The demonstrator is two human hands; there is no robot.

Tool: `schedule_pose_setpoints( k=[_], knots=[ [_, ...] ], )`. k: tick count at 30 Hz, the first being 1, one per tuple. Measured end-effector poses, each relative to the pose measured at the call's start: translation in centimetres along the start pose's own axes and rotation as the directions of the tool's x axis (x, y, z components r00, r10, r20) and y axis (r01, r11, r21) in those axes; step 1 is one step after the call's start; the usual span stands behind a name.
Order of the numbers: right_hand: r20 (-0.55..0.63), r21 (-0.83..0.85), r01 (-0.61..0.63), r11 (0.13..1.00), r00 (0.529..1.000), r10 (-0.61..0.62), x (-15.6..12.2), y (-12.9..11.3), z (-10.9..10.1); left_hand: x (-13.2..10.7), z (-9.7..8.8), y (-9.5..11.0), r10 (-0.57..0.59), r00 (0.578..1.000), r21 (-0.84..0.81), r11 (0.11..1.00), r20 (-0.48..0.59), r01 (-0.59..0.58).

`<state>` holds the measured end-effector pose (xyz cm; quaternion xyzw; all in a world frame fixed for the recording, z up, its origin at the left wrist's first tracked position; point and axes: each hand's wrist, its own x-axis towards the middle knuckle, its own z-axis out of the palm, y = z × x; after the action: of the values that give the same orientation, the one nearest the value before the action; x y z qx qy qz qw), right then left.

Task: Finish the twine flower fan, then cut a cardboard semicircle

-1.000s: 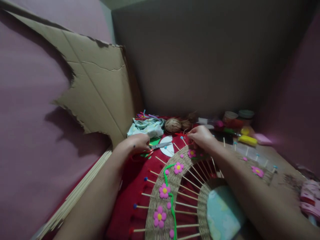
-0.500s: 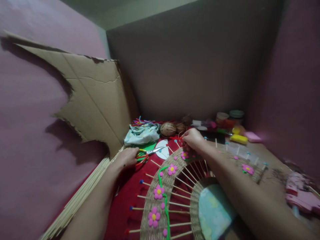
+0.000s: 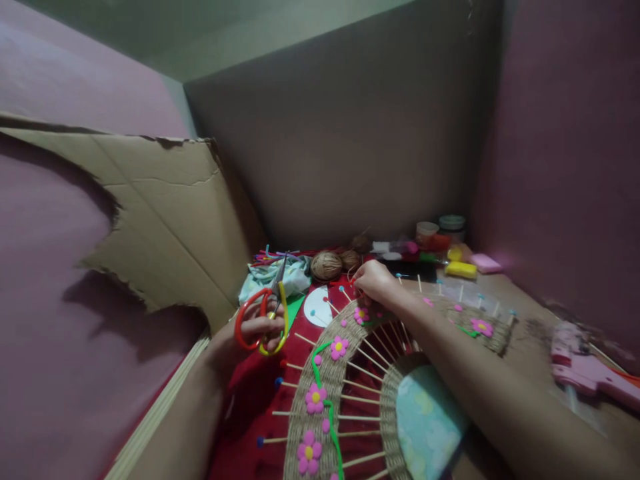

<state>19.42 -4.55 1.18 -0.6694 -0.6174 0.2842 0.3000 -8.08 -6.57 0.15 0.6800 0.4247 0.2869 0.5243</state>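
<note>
My left hand (image 3: 233, 345) is closed around scissors (image 3: 278, 287) with one red and one yellow handle, blades pointing up. My right hand (image 3: 375, 283) is pinched at the top of a woven twine arch (image 3: 313, 373); a bit of red shows by its fingertips, but what it grips is hidden. Thin sticks run through the arch like spokes, some tipped with blue or red beads. Pink flowers (image 3: 316, 398) and a green vine (image 3: 329, 404) decorate the weave. At the centre lies a half-round of pale green patterned fabric (image 3: 427, 417).
Twine balls (image 3: 327, 265), crumpled patterned cloth (image 3: 243, 293) and a white disc (image 3: 314, 313) lie behind the arch. Torn cardboard (image 3: 165, 220) leans on the left wall above a bundle of sticks (image 3: 160, 410). To the right are a pink glue gun (image 3: 575, 370) and a yellow block (image 3: 461, 269).
My left hand has raised the scissors and turned them from pointing right to pointing up. My right hand stays at the arch's top. The view has shifted slightly.
</note>
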Motion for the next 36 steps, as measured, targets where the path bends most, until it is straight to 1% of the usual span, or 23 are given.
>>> schedule_pose_setpoints(
  k=[1,2,4,6,9,13,14,16,20,22,24,28,31,33,36],
  knots=[
    [-0.001,-0.003,-0.004,1.0,1.0,0.004,0.0,0.0,0.0,-0.2,0.5,0.7,0.039,0.998,-0.167,0.985,0.048,-0.031],
    [-0.003,-0.007,-0.01,1.0,1.0,0.01,-0.1,-0.1,0.0,-0.4,1.1,1.4,0.074,0.992,-0.265,0.963,0.102,-0.045],
    [-0.007,-0.016,-0.018,1.0,1.0,0.018,-0.2,-0.2,0.0,-0.9,2.4,2.9,0.152,0.968,-0.387,0.92,0.201,-0.064],
    [-0.008,-0.024,-0.021,0.999,1.0,0.021,-0.3,-0.3,-0.1,-1.4,4.0,4.2,0.194,0.93,-0.477,0.879,0.312,-0.023],
    [-0.009,-0.031,-0.013,0.999,1.0,0.013,-0.5,-0.5,-0.2,-2.1,6.5,5.5,0.142,0.9,-0.54,0.834,0.412,0.116],
    [-0.012,-0.026,-0.005,1.0,1.0,0.004,-0.4,-0.5,-0.2,-2.5,9.3,5.6,-0.001,0.859,-0.547,0.771,0.512,0.326],
    [-0.013,-0.023,-0.005,1.0,1.0,0.004,-0.4,-0.4,-0.2,-2.5,9.9,5.4,-0.027,0.852,-0.548,0.755,0.523,0.36],
    [-0.014,-0.017,-0.006,1.0,1.0,0.006,-0.3,-0.4,-0.2,-2.5,10.6,5.3,-0.064,0.852,-0.551,0.738,0.519,0.391],
    [-0.021,-0.011,-0.013,1.0,1.0,0.013,-0.4,-0.5,-0.2,-2.4,10.9,5.8,-0.169,0.865,-0.518,0.742,0.472,0.427],
    [-0.028,-0.006,-0.02,1.0,0.999,0.02,-0.4,-0.5,-0.2,-2.1,10.8,6.2,-0.213,0.852,-0.49,0.741,0.478,0.46],
    [-0.034,-0.001,-0.024,1.0,0.999,0.024,-0.4,-0.5,-0.2,-1.8,10.7,6.4,-0.229,0.833,-0.466,0.74,0.503,0.485],
    [-0.03,0.01,-0.015,1.0,0.999,0.015,-0.3,-0.5,-0.2,-0.7,10.7,6.3,-0.215,0.808,-0.452,0.736,0.549,0.503],
    [-0.024,0.015,-0.012,1.0,1.0,0.013,-0.3,-0.5,-0.2,0.1,10.6,5.9,-0.185,0.79,-0.471,0.716,0.584,0.515],
    [-0.016,0.017,-0.014,1.0,1.0,0.015,-0.4,-0.6,-0.2,0.6,10.6,5.7,-0.158,0.79,-0.495,0.703,0.592,0.511],
    [-0.006,0.024,-0.019,1.0,1.0,0.019,-0.4,-0.6,-0.2,1.3,10.6,5.6,-0.138,0.805,-0.522,0.696,0.577,0.493]
  ],
)
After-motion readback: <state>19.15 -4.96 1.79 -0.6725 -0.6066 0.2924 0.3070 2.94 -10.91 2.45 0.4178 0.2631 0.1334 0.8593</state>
